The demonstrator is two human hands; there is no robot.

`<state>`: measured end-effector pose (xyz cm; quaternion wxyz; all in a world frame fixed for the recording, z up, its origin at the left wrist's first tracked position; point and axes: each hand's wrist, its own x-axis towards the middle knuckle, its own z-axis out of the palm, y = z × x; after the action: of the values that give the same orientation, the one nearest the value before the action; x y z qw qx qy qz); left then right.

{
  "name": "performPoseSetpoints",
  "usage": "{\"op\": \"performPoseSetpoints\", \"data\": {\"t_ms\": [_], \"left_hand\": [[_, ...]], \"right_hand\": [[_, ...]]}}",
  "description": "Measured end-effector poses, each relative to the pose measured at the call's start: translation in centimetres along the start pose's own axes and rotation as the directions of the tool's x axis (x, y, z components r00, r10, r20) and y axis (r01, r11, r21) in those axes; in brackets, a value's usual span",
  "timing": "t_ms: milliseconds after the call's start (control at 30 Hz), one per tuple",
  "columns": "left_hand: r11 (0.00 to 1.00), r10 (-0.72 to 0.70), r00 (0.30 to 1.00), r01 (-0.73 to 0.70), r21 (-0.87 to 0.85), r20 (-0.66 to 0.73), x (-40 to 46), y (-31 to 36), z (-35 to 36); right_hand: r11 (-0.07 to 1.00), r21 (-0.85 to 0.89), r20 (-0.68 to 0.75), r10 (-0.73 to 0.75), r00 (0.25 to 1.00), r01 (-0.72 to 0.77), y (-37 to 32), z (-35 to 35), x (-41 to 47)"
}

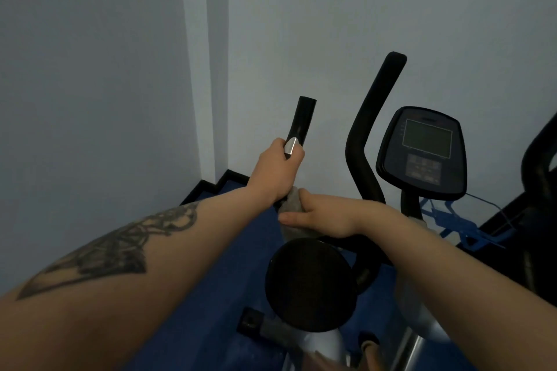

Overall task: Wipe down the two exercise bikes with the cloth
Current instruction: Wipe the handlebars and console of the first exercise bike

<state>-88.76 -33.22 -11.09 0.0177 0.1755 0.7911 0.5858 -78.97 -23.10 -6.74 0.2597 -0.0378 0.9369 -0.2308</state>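
An exercise bike stands below me, with a black left handlebar [305,119], a taller right handlebar [373,117] and a console [425,150] with a grey screen. My left hand [277,169] grips the left handlebar near its silver pulse sensor. Just below it, my right hand [319,215] grips a grey cloth [294,205] wrapped around the same bar. The round black saddle [310,283] sits under my forearms. A second bike shows only as a dark shape [539,166] at the right edge.
Pale walls meet in a corner close behind the bike. Blue floor [229,265] with a black skirting edge lies below. A blue bottle holder [452,220] is fixed to the grey frame [419,319] under the console. A pedal [369,343] shows at the bottom.
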Motion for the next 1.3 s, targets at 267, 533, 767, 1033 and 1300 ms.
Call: {"op": "performPoseSetpoints", "data": {"t_ms": [267, 533, 767, 1033, 1300], "left_hand": [[1.0, 0.002, 1.0, -0.002, -0.004, -0.008, 0.1, -0.1, -0.1], [1.0, 0.006, 1.0, -0.006, -0.019, -0.003, 0.1, -0.2, -0.2], [0.999, 0.009, 1.0, -0.01, -0.037, -0.021, 0.0, -0.1, 0.0], [0.996, -0.01, 1.0, 0.007, -0.092, -0.024, 0.2, -0.3, 0.0], [1.0, -0.01, 0.997, 0.011, -0.026, 0.071, 0.6, 0.4, -0.7]], "right_hand": [[0.998, -0.058, 0.169, 0.039, 0.985, -0.029, 1.3, -2.1, -0.1], [0.996, -0.086, 0.075, -0.002, 0.997, 0.008, 1.5, -1.0, -0.2], [0.995, 0.074, 0.016, -0.063, 0.998, 0.061, -0.3, 0.0, 0.9], [0.988, -0.151, -0.013, 0.011, 1.0, -0.013, 0.2, 0.0, -0.5], [0.99, -0.133, -0.034, 0.051, 0.998, -0.055, 0.6, 0.3, -1.3]]}}
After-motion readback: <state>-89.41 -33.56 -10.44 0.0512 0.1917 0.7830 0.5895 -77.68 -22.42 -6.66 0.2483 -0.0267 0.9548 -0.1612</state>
